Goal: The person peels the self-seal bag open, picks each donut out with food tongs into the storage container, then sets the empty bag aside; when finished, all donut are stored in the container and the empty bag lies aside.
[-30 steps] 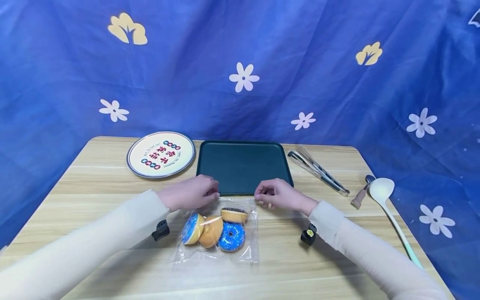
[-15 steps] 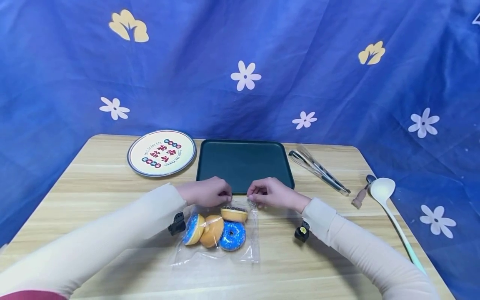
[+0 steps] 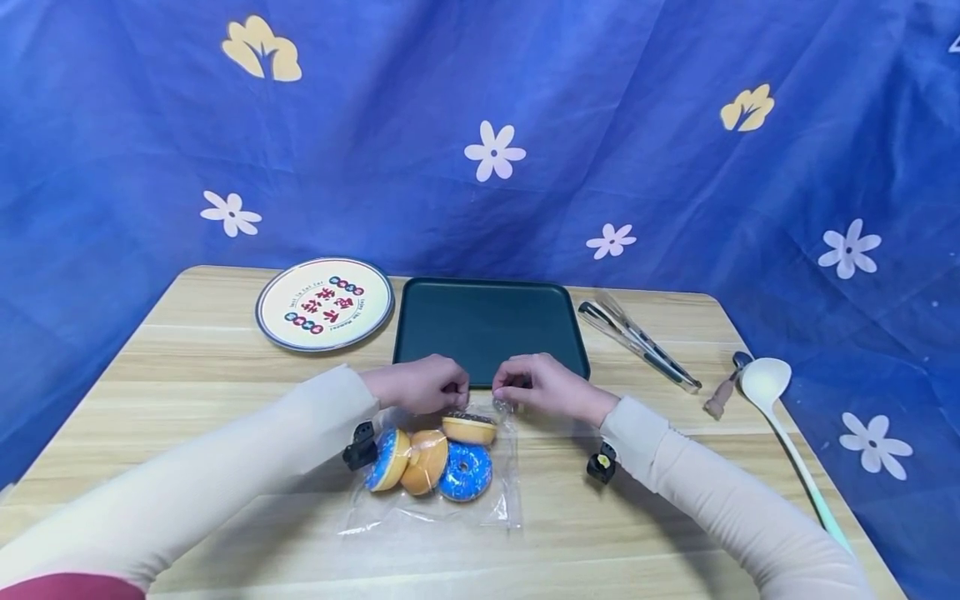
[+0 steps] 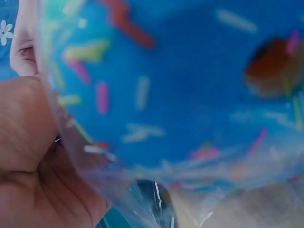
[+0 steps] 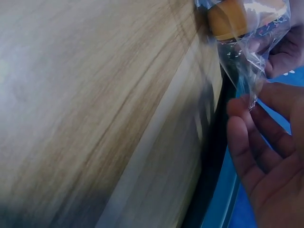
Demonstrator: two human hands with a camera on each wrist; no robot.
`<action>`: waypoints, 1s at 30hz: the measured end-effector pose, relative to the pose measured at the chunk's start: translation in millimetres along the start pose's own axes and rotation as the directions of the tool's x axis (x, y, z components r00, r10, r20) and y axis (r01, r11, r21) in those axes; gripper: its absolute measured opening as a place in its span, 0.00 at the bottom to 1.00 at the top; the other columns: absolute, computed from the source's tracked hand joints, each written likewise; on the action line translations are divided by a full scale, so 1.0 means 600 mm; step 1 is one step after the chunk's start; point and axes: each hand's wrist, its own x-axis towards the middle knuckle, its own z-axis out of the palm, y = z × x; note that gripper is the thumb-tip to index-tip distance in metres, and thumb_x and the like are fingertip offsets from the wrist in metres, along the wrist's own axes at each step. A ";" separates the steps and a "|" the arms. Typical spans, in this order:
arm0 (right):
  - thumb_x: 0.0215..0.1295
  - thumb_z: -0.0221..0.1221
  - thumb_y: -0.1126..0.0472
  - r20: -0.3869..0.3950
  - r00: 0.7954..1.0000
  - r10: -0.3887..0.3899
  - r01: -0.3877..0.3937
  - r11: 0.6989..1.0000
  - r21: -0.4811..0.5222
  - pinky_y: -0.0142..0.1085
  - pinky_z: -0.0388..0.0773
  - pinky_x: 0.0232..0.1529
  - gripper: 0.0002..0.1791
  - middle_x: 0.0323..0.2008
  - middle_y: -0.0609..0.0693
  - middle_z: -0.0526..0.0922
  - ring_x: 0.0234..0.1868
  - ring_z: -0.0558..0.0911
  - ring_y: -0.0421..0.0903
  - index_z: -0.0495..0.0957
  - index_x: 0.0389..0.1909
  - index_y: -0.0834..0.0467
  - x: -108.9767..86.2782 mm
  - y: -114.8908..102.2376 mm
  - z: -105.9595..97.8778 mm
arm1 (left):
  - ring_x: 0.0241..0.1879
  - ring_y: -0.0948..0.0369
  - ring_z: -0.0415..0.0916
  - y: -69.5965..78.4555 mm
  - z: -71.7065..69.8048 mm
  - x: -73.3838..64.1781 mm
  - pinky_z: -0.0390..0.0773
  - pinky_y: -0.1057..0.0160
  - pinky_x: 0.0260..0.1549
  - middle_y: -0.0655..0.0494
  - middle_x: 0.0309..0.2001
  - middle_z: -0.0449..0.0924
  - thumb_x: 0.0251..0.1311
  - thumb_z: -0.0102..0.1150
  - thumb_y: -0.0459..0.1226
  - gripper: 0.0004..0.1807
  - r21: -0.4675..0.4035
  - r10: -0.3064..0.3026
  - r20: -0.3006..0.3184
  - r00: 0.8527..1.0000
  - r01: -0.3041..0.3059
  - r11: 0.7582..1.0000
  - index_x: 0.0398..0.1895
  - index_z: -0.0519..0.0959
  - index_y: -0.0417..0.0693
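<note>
A clear plastic bag (image 3: 501,502) of toy-like doughnuts lies in front of the dark tray in the head view. Inside are a blue sprinkled doughnut (image 3: 465,473), a second blue one (image 3: 387,460) on its side, a plain tan one (image 3: 425,463) and a dark-topped one (image 3: 468,429). My left hand (image 3: 427,385) holds the bag's upper edge with curled fingers; their tips are hidden. Close by, my right hand (image 3: 543,385) pinches that edge's right corner. The right wrist view shows the gathered plastic (image 5: 254,78) between thumb and fingers of the right hand (image 5: 273,142).
Behind the hands lies a dark green tray (image 3: 491,325), with a printed plate (image 3: 325,305) on its left. Tongs (image 3: 637,346), a small brown-handled utensil (image 3: 726,387) and a ladle (image 3: 765,381) with a green handle end lie to the right. A blue curtain (image 3: 390,108) hangs behind the table.
My left hand has moved right along the bag's upper edge, closer to my right hand. The right hand has shifted slightly left. The doughnuts stay almost where they were.
</note>
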 end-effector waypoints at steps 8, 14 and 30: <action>0.75 0.63 0.59 -0.035 0.999 -0.038 0.037 0.999 -0.015 0.30 0.76 0.40 0.04 0.41 0.45 0.84 0.41 0.77 0.38 0.86 0.42 0.52 -0.012 0.004 -0.005 | 0.33 0.66 0.73 -0.006 0.007 -0.004 0.76 0.68 0.40 0.59 0.31 0.81 0.73 0.54 0.28 0.10 0.050 0.004 -0.024 1.000 -0.003 0.999 0.34 0.82 0.46; 0.74 0.63 0.60 -0.074 0.997 0.002 0.002 0.999 0.053 0.31 0.75 0.40 0.03 0.40 0.45 0.84 0.41 0.76 0.38 0.86 0.41 0.52 -0.025 0.019 -0.015 | 0.33 0.66 0.73 -0.015 0.011 -0.010 0.77 0.67 0.39 0.58 0.31 0.80 0.74 0.53 0.28 0.11 0.066 0.020 -0.057 0.998 -0.017 0.998 0.33 0.81 0.45; 0.77 0.60 0.59 -0.042 0.992 0.117 -0.109 0.981 0.160 0.33 0.81 0.28 0.07 0.34 0.58 0.85 0.29 0.81 0.47 0.82 0.41 0.59 -0.039 0.019 -0.012 | 0.31 0.67 0.73 -0.007 0.010 -0.013 0.75 0.68 0.35 0.58 0.31 0.81 0.76 0.53 0.32 0.11 0.011 0.005 -0.079 0.997 -0.005 1.000 0.35 0.83 0.45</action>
